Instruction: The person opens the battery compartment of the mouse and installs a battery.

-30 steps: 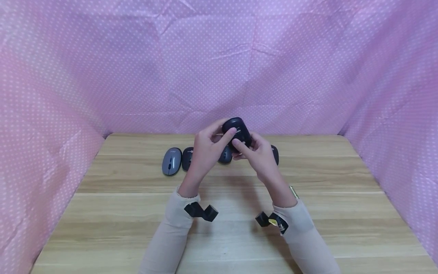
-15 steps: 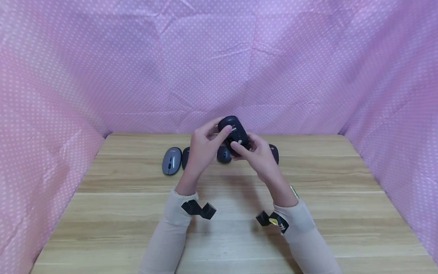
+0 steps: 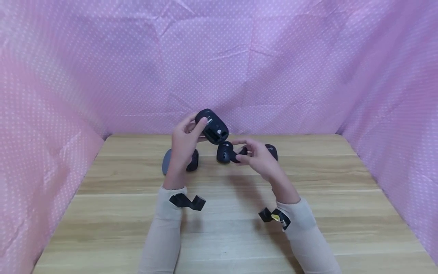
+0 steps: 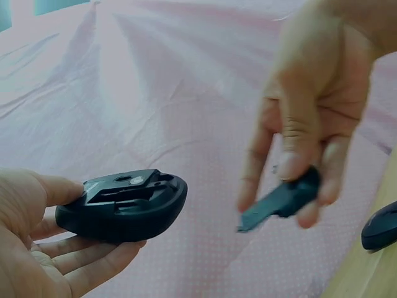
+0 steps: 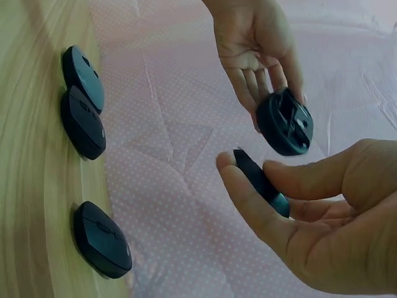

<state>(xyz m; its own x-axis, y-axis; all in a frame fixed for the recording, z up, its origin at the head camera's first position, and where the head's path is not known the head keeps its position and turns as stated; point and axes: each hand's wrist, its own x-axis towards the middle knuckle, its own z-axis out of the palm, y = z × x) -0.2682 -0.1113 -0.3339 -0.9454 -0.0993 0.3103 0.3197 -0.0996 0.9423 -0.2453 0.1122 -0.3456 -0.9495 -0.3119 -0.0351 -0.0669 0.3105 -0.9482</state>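
Nearest, on the person's side of the opened mouse [image 3: 215,126], two beige sleeves [image 3: 161,232] pass above the wooden table [image 3: 226,243]. Farther, to the right of the opened mouse and apart from it, the right hand [image 3: 261,156] pinches a black cover [image 4: 282,205] between thumb and fingers. The left hand [image 3: 183,140] grasps the opened mouse, which is in the air, tilted, its hollow underside visible. On the table, left of it, a grey mouse [image 3: 166,161] and a black mouse [image 3: 193,160] lie side by side; lower, a dark mouse [image 3: 222,153]; rightward, another mouse [image 3: 272,150], partly hidden. Behind it hangs pink dotted cloth [image 3: 219,57].
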